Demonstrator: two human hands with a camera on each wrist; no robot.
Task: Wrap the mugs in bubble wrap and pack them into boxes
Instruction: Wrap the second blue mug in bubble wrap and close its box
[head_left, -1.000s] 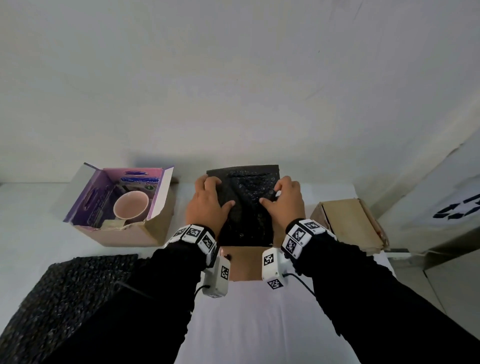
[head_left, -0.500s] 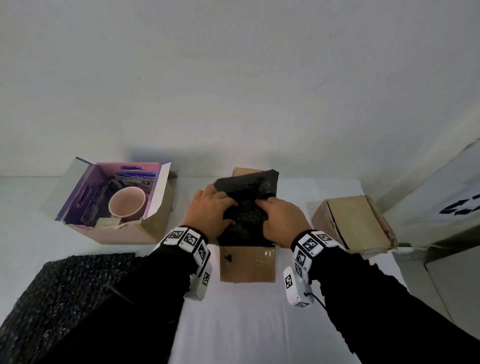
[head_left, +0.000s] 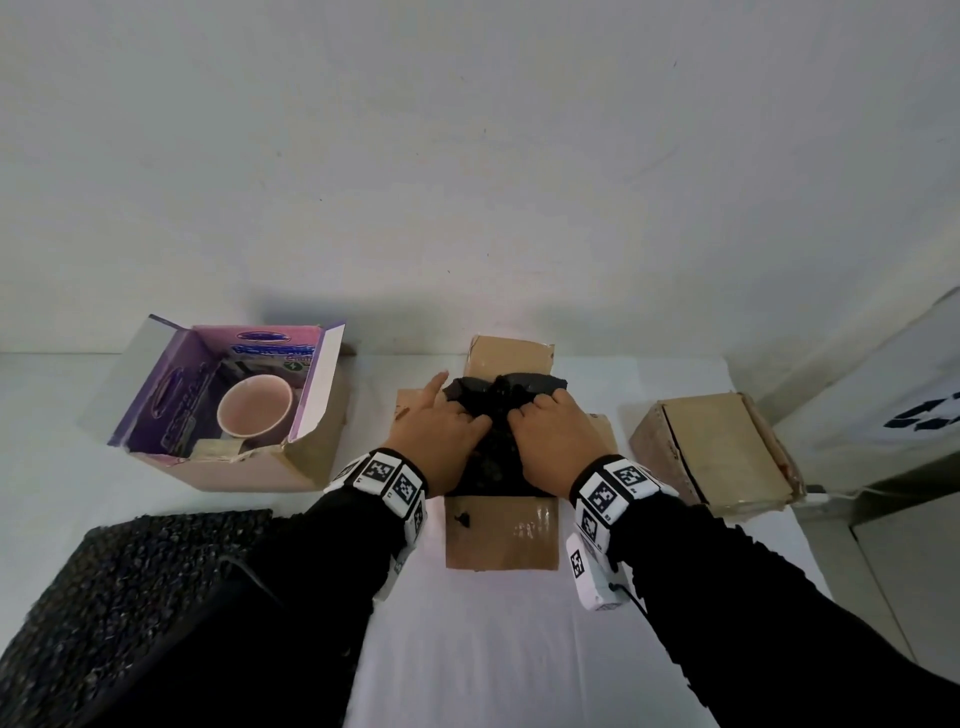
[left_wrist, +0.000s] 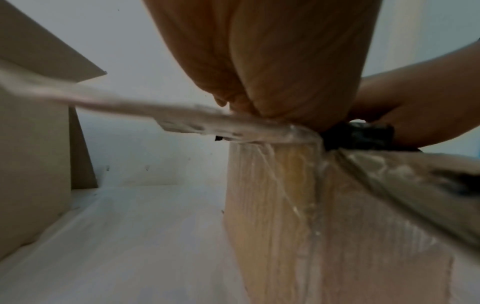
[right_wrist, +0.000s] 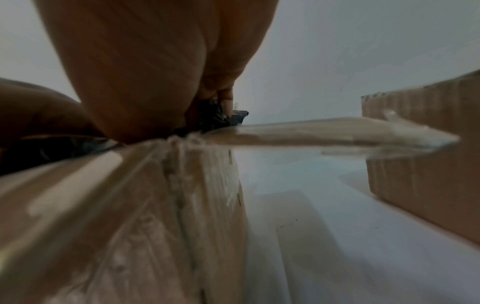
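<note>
The person is wearing long black sleeves (head_left: 753, 597). Each wrist is carrying a white band (head_left: 613, 486) of black-and-white square markers, with a white marked box (head_left: 589, 577) hanging beneath, trailing a black cable (head_left: 632, 598).

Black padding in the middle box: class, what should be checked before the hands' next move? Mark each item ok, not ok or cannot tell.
1. Both hands on the black padding: ok; left hand presses, right hand grips.
2. Padding fully inside the open box: not ok; its far edge bulges out.
3. Near flap out of the way: ok.
4. Box floor covered: cannot tell, hidden.
5. Pink cup waiting in the purple box: ok.
</note>
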